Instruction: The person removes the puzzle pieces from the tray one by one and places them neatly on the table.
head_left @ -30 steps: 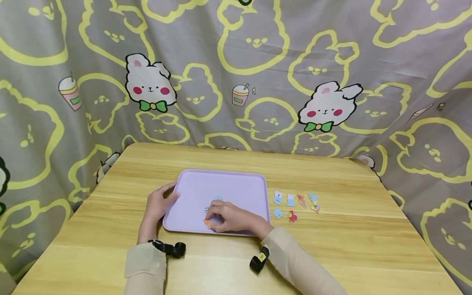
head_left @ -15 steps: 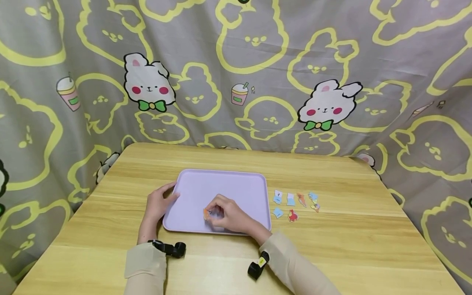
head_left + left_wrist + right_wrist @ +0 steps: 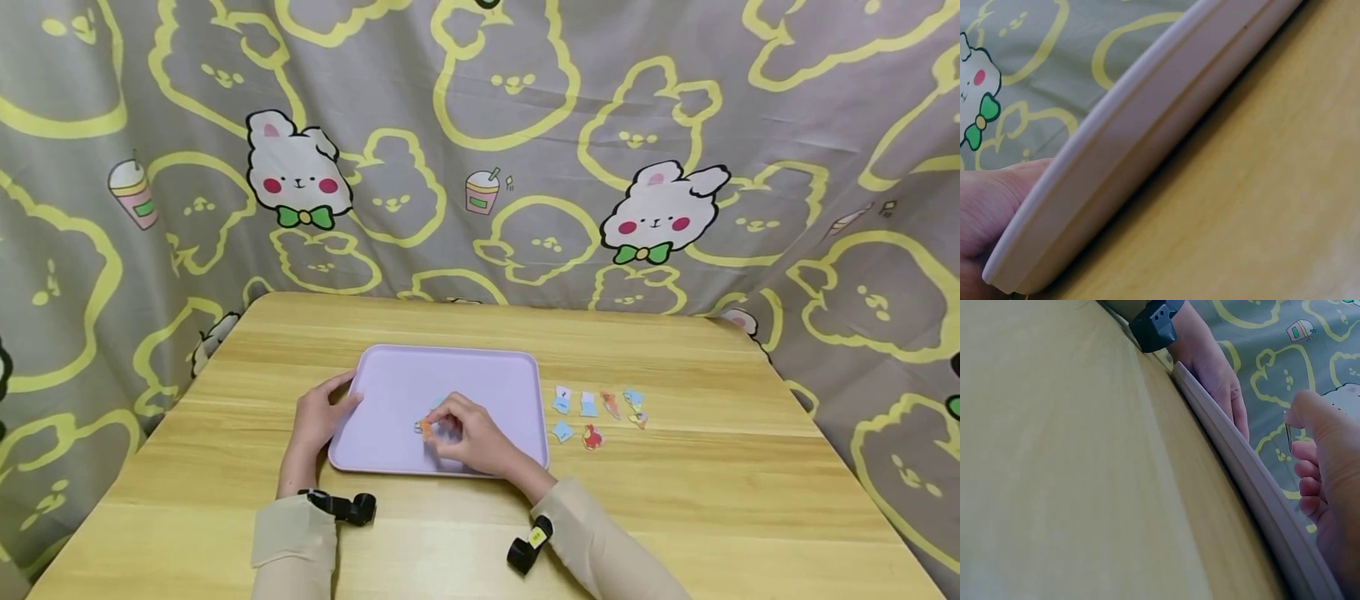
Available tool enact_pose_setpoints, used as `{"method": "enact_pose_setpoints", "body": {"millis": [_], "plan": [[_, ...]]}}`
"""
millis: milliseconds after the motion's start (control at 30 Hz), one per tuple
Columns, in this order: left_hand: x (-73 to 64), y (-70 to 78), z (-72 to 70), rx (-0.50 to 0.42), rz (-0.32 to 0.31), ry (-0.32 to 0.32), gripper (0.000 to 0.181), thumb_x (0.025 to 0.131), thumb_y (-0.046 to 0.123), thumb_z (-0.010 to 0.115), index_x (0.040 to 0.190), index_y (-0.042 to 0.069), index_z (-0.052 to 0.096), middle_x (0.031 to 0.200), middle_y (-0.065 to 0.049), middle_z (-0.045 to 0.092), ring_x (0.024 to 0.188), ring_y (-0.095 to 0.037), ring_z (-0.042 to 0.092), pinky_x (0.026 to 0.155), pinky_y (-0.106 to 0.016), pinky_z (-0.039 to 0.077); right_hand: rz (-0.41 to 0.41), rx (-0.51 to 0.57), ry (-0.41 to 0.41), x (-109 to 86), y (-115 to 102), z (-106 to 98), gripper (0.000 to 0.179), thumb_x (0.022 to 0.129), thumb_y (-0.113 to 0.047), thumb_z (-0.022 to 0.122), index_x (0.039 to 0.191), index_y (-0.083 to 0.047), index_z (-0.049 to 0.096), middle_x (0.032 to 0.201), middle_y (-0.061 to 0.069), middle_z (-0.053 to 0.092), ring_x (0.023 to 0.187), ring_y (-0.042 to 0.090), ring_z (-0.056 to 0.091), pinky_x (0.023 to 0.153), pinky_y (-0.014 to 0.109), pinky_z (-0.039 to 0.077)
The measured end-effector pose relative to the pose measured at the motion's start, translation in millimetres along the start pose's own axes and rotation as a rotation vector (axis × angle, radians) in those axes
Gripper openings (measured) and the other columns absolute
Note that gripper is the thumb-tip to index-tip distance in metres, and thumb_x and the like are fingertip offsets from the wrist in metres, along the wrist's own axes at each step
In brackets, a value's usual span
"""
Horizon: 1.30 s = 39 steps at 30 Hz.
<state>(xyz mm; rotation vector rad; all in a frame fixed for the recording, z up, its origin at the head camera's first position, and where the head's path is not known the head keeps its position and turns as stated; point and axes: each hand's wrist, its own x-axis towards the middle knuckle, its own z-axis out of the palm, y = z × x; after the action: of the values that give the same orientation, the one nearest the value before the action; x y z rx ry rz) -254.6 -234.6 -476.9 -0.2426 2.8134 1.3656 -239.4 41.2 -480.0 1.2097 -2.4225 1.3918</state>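
Over the front middle of the lilac tray point(image 3: 375, 392), my right hand point(image 3: 468, 433) pinches a small orange puzzle piece point(image 3: 427, 431) between thumb and fingertips. In the right wrist view the piece point(image 3: 1289, 437) shows as a thin, edge-on sliver. Right beside the fingertips lies a small pale piece with dark marks point(image 3: 417, 427), and a bit of a light blue piece point(image 3: 437, 402) peeks out behind the fingers. My left hand point(image 3: 318, 412) holds the tray's left edge, thumb over the rim; in the left wrist view the tray wall point(image 3: 1116, 144) hides much of that hand.
Right of the tray, several loose puzzle pieces lie on the wooden table point(image 3: 712, 467), among them a red one point(image 3: 592, 437), an orange one point(image 3: 611, 405) and a blue one point(image 3: 562, 432). A patterned curtain point(image 3: 420, 100) hangs behind the table.
The right hand has lifted the orange piece from near the tray's front edge and carried it slightly away from the person, beside the marked piece. The left hand stays at the tray edge.
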Motion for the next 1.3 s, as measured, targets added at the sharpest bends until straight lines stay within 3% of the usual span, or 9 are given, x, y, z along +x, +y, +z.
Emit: {"method": "enact_pose_setpoints", "body": {"millis": [333,700,1300], "plan": [[-2.4,1.8,-0.7,0.003,0.003,0.000,0.050,0.098,0.022,0.059,0.146,0.012,0.048,0.154,-0.021,0.039,0.145,-0.042,0.030,0.119,-0.056,0.027,0.005,-0.019,0.075,-9.4,3.7,-10.6,0.021,0.081,-0.007,0.074,0.101,-0.011,0.067,0.087,0.008,0.060,0.072,0.017,0.051,0.060,0.019,0.046],[-1.6,-0.9,0.1,0.000,0.002,0.001,0.050,0.098,0.023,0.059,0.145,0.012,0.048,0.154,-0.022,0.038,0.145,-0.043,0.029,0.119,-0.056,0.027,0.059,-0.036,0.098,-20.1,7.0,-24.4,0.022,0.080,-0.007,0.074,0.100,-0.011,0.066,0.088,0.007,0.060,0.073,0.017,0.052,0.062,0.018,0.046],[-3.0,1.7,-0.3,0.005,-0.001,-0.007,0.050,0.099,0.021,0.058,0.146,0.011,0.046,0.155,-0.023,0.037,0.146,-0.044,0.028,0.119,-0.057,0.026,0.064,-0.076,0.167,-37.8,13.2,-45.7,0.020,0.081,-0.007,0.075,0.098,-0.012,0.066,0.085,0.007,0.059,0.071,0.018,0.050,0.060,0.019,0.045]]}}
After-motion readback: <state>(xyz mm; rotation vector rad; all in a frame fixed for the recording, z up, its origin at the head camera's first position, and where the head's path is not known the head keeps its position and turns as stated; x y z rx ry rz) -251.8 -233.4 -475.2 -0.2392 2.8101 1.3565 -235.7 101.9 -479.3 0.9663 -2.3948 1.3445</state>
